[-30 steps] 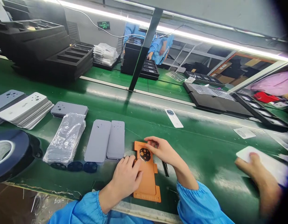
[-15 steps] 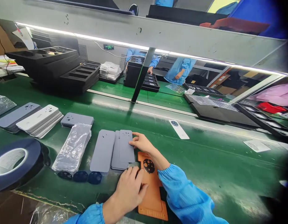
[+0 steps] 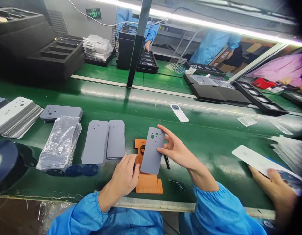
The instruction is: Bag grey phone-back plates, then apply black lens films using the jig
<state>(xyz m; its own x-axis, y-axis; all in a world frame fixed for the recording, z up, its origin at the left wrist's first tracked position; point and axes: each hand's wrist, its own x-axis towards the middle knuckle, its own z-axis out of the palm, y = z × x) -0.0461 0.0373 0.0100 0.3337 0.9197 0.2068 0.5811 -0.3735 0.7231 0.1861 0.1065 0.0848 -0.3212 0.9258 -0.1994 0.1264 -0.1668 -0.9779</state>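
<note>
My right hand (image 3: pixel 176 148) pinches a grey phone back panel (image 3: pixel 152 155) with camera holes by its right edge, thumb in front and fingers behind. The panel is raised at a tilt over an orange fixture (image 3: pixel 149 186), hiding much of it. A black camera ring on the fixture shows only in part. Beside the fixture's left edge rests my left hand (image 3: pixel 123 176), loosely bent, with the thumb apart and nothing visible in it. Left of it lie a stack of smaller grey panels (image 3: pixel 116 140) and a larger grey pile (image 3: pixel 95 142).
A wrapped bundle (image 3: pixel 60 143), white panels (image 3: pixel 15 114) and a tape roll (image 3: pixel 4 163) lie left. Black foam trays (image 3: pixel 60 55) stand behind. At right, another person's hand (image 3: pixel 275 189) holds a white panel (image 3: pixel 258 160). A single white panel (image 3: pixel 180 113) lies farther back.
My right hand has lifted a grey panel off the small stack and carried it right, over the orange fixture. The view has shifted, and another person's hand with a white panel now shows at right.
</note>
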